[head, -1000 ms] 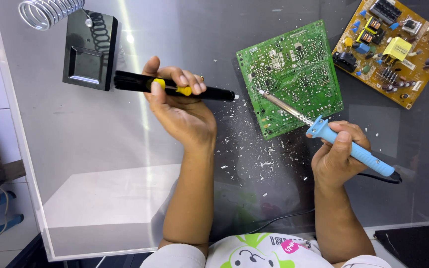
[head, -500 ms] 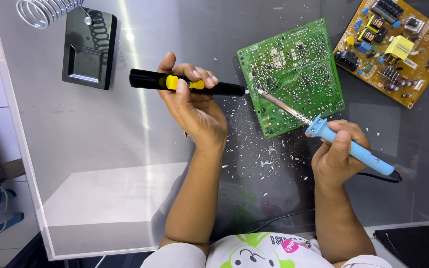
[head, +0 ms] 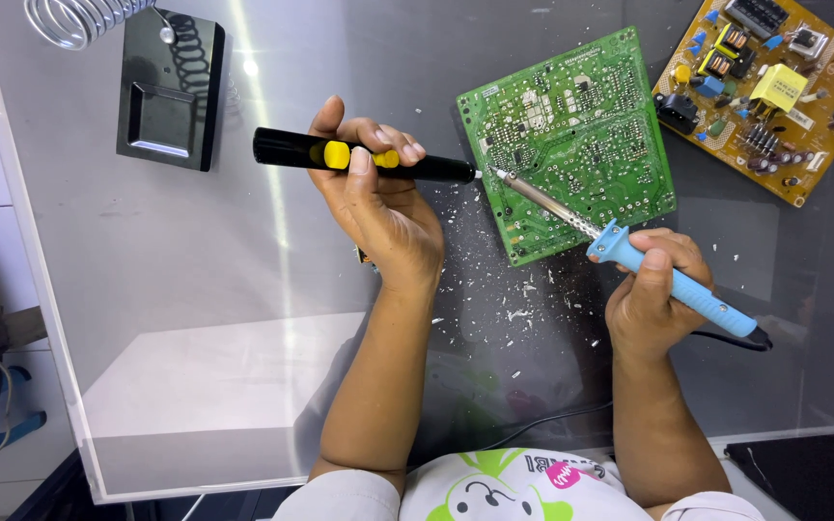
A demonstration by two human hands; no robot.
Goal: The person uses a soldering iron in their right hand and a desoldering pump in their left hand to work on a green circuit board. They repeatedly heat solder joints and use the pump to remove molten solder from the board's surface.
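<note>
A grey glass tabletop [head: 195, 318] fills the view from above, flecked with white solder crumbs near its middle. The left hand [head: 378, 207] is wrapped shut around a black-and-yellow pump [head: 359, 157], thumb on its yellow button. The pump lies level, long axis left to right, nozzle pointing right at the green board's [head: 576, 145] left edge. The right hand [head: 653, 294] is closed in a pen grip on the blue-handled iron [head: 629, 256], which slants up-left; its tip meets the nozzle at the same spot. Lingering heat could lift a pad, or the unclamped board could slide. An orange board [head: 774, 87] sits at the far right corner, a black stand [head: 168, 92] far left.
</note>
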